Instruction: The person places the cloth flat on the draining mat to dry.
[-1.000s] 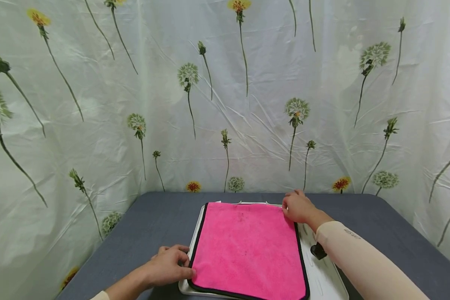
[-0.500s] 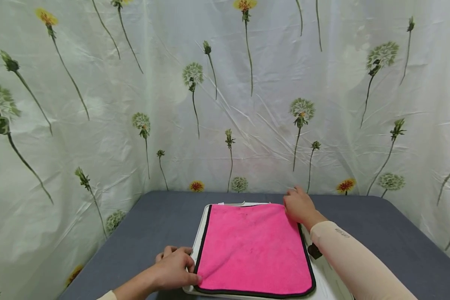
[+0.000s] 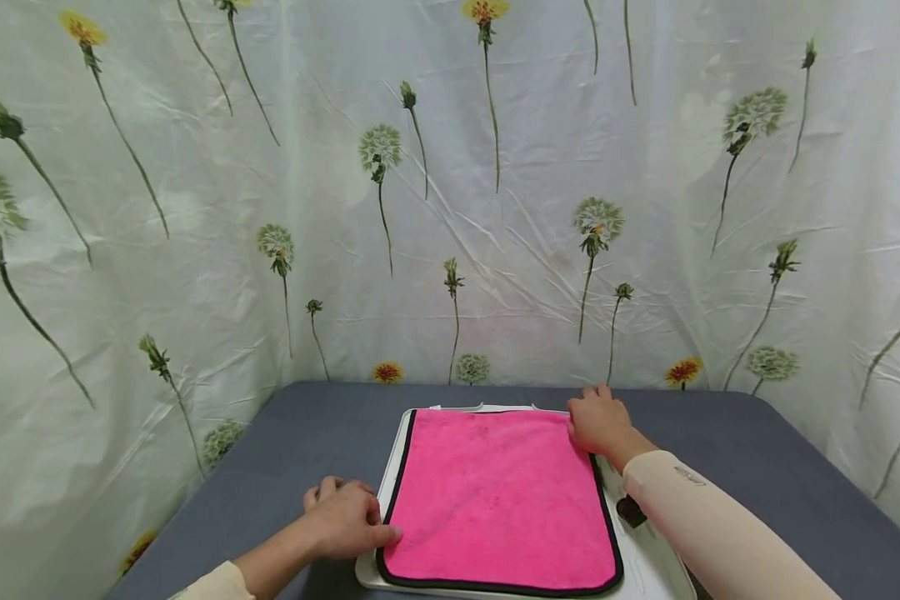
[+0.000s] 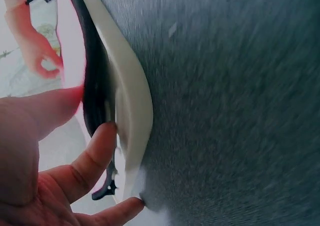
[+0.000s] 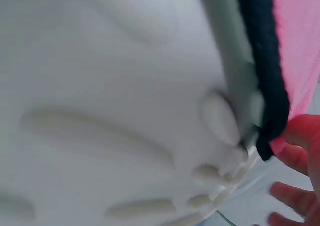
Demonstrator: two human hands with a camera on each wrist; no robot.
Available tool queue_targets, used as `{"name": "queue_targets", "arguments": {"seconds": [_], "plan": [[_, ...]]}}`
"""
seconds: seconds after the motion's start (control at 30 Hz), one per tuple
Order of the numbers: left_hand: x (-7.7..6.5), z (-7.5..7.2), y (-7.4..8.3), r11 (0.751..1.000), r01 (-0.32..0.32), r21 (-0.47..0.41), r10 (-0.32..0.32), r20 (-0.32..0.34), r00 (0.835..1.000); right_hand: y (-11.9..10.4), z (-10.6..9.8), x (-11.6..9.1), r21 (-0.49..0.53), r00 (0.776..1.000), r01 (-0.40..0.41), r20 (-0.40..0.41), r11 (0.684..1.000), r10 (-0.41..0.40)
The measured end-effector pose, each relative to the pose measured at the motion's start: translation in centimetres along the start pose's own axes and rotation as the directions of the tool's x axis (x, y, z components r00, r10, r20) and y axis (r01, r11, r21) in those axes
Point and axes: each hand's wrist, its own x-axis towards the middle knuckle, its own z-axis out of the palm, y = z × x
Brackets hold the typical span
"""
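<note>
A pink plush cloth (image 3: 495, 500) with black edging lies over a white moulded plastic tray (image 3: 648, 558) on the table. At the near left corner, my left hand (image 3: 345, 518) has its thumb on the cloth; the left wrist view shows the index finger (image 4: 102, 143) under the black edge, pinching it beside the tray's rim (image 4: 135, 91). My right hand (image 3: 602, 423) pinches the far right corner between thumb and finger. In the right wrist view that corner (image 5: 272, 141) is raised off the tray's ridged surface (image 5: 110, 86). Most of the tray is hidden under the cloth.
A dark grey table (image 3: 307, 442) carries the tray. Behind it hangs a white curtain (image 3: 525, 250) printed with dandelions. Under the right forearm a small dark object (image 3: 630, 511) is partly visible; the right sleeve (image 3: 712, 517) crosses the tray's right side.
My left hand has slid slightly away from me along the cloth's left edge. A diagonal crease seen half a second ago is fainter. The right hand stays at its corner.
</note>
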Motion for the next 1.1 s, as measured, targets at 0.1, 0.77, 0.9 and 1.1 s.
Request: {"name": "queue_targets", "arguments": {"seconds": [0.1,0.77,0.9,1.1], "plan": [[1.3,0.2,0.1,1.000,0.031,0.001,-0.031,-0.026,0.999,0.1,-0.8,-0.7,0.010,0.992,-0.011,0.125,1.000,0.009],[11.7,-0.2,0.8,0.962,0.190,-0.195,-0.200,-0.031,0.979,-2.1,-3.8,-8.6,-0.034,0.958,0.133,0.261,0.991,-0.120],[13.0,-0.3,0.8,0.949,0.254,-0.189,-0.265,-0.033,0.964,-3.0,-3.8,-10.6,-0.085,0.961,0.217,0.192,0.972,-0.198],[14.4,-0.4,0.5,0.941,0.284,-0.186,-0.290,-0.003,0.957,-2.9,-3.6,-13.1,-0.076,0.939,0.322,0.154,0.944,-0.308]]}}
